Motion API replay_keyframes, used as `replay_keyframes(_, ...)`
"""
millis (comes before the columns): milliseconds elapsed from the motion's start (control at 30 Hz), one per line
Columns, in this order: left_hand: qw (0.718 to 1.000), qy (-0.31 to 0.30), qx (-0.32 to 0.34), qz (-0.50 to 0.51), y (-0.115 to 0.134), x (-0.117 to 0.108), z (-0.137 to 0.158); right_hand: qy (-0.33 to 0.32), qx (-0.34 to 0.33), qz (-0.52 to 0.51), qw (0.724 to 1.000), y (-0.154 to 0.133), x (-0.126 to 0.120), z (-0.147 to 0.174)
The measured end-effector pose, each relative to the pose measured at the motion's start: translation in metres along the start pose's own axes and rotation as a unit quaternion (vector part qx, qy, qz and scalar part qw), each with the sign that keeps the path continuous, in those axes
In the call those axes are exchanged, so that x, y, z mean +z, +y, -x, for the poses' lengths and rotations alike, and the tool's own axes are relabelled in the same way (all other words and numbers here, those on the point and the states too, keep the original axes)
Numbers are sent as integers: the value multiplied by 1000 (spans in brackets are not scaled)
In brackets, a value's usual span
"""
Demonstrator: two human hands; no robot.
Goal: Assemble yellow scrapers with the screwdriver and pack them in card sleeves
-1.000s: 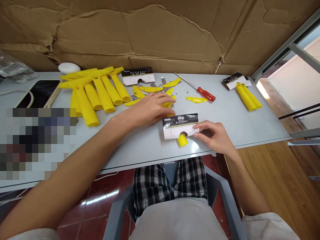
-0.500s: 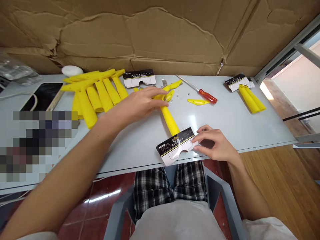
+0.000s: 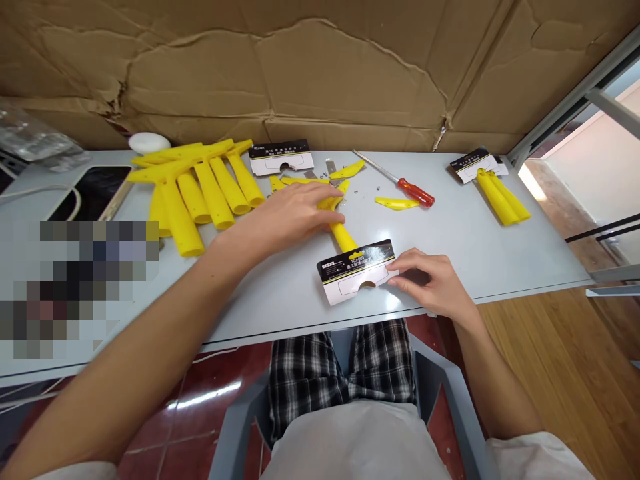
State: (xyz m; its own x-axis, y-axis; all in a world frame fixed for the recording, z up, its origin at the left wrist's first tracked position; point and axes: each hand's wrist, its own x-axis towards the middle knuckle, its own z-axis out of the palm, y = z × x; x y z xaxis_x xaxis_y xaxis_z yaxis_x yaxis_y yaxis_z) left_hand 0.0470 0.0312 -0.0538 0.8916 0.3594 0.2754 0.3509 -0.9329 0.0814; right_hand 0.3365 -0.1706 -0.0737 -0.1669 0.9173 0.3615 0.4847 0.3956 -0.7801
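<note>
My left hand is closed over the head of a yellow scraper handle, which points toward me on the table. Its palm and fingers hide part of that head. My right hand pinches the right edge of a folded black-and-white header card between thumb and fingers. The card overlaps the near end of the handle, and a bit of yellow shows through its hanging hole. Just beyond my left hand lie loose yellow blade covers, small metal blades and tiny screws.
Several yellow handles are piled at left beside a phone. More header cards lie at the back. A red-handled screwdriver and another yellow cover lie right of centre. Carded yellow handles are at far right.
The header card has moved up and away from the table's front edge, farther over the handle's near end. My left hand has shifted slightly right and nearer with the handle's head.
</note>
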Motion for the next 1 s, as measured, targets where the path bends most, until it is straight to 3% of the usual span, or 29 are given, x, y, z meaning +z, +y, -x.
replay_keyframes(400, 999, -51, 4, 16, 6, 1, -3, 21, -37, 39, 998, 0, 2, 1)
replay_keyframes(733, 997, -70, -9, 30, 14, -4, -5, 11, -7, 48, 999, 0, -1, 2)
replay_keyframes(1000, 994, -43, 29, 98, 19, 18, -8, 17, -9, 81, 997, 1, 1, 0)
